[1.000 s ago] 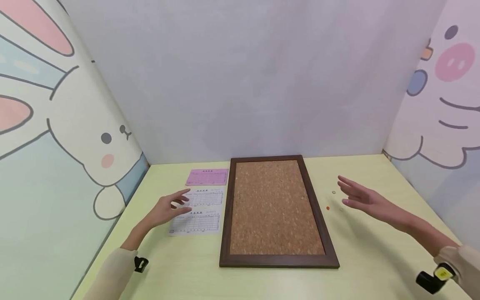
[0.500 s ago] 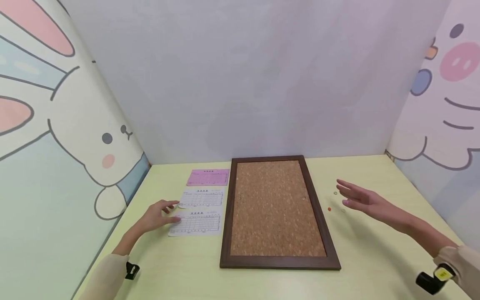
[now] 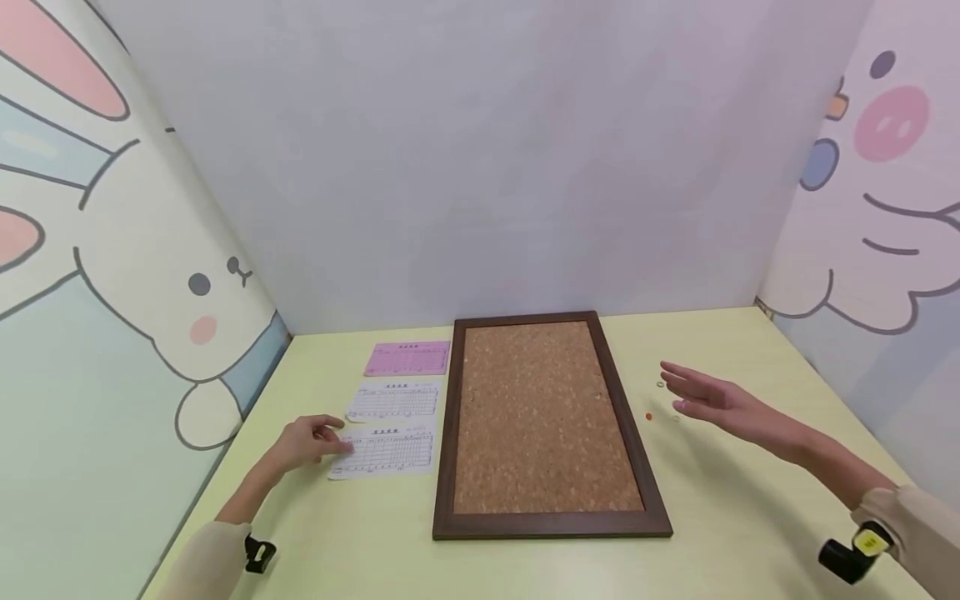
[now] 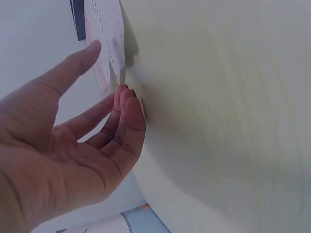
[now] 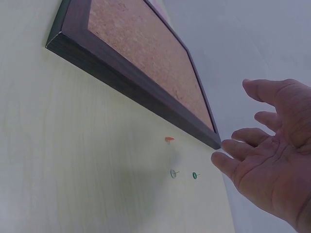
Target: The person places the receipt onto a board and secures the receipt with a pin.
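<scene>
My left hand [image 3: 300, 444] is at the left edge of the nearest white printed slip [image 3: 393, 454], its thumb over the paper. The left wrist view shows the thumb apart from the loosely bent fingers, which are close to the tabletop; paper corners [image 4: 115, 41] stick out beyond them. Behind lie a second white slip [image 3: 397, 402] and a pink slip [image 3: 408, 358]. My right hand [image 3: 723, 406] hovers over the table with fingers extended, holding nothing. Below it in the right wrist view are an orange thumbtack [image 5: 169, 139], a clear thumbtack [image 5: 173, 174] and a green thumbtack [image 5: 195, 175].
Between the hands a cork board [image 3: 543, 417] in a dark brown frame [image 3: 555, 524] lies flat on the pale wooden table [image 3: 360, 533]. A plain pale wall [image 3: 480, 167] rises behind. Side panels with a rabbit drawing [image 3: 198, 283] and a pig drawing [image 3: 892, 125] flank the table.
My left hand has drawn back leftward and lowered from above the white slips to the nearest slip's left edge. The right hand stays nearly in place. The head view has shifted slightly.
</scene>
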Available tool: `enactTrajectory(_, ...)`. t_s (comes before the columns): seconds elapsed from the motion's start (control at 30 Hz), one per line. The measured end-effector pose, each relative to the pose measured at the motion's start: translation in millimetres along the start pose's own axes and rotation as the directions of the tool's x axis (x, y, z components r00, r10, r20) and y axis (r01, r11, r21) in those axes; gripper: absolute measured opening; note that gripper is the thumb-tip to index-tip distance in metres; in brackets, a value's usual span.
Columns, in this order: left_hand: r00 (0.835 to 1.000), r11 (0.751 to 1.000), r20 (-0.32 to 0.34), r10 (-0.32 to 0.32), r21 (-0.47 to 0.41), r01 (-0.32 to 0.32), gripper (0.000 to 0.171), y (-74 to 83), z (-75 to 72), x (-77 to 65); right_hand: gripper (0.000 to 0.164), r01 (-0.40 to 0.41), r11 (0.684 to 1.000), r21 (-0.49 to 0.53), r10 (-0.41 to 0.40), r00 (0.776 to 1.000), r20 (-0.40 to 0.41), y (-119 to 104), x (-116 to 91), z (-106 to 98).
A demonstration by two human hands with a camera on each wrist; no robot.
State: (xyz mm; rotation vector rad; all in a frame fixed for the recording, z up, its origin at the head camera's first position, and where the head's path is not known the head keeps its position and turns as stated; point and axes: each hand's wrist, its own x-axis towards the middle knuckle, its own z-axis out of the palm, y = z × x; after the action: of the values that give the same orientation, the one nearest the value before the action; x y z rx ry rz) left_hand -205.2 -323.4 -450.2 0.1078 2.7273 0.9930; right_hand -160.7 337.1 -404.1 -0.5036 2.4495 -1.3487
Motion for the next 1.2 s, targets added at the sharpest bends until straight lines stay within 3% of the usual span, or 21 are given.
enactTrajectory(0.43, 0.998, 0.998, 0.023, 0.06, 0.033, -0.06, 0.036, 11.3, 9.4, 4.2, 0.061, 0.004, 1.0, -0.016, -0.004, 1.0, -0.021, 5, -8, 0)
enactTrajectory(0.7, 0.998, 0.996, -0.013, 0.064, 0.07, -0.063, 0.048, 8.7, 8.3, 2.2, 0.06, 0.008, 1.0, 0.005, -0.007, 1.0, -0.019, 7, -4, 2)
enactTrajectory(1.2, 0.994, 0.984, -0.085, 0.074, 0.17, -0.059, 0.033, 7.8, 11.0, 4.2, 0.061, 0.008, 1.0, 0.019, -0.008, 1.0, -0.006, 10, 2, 3)
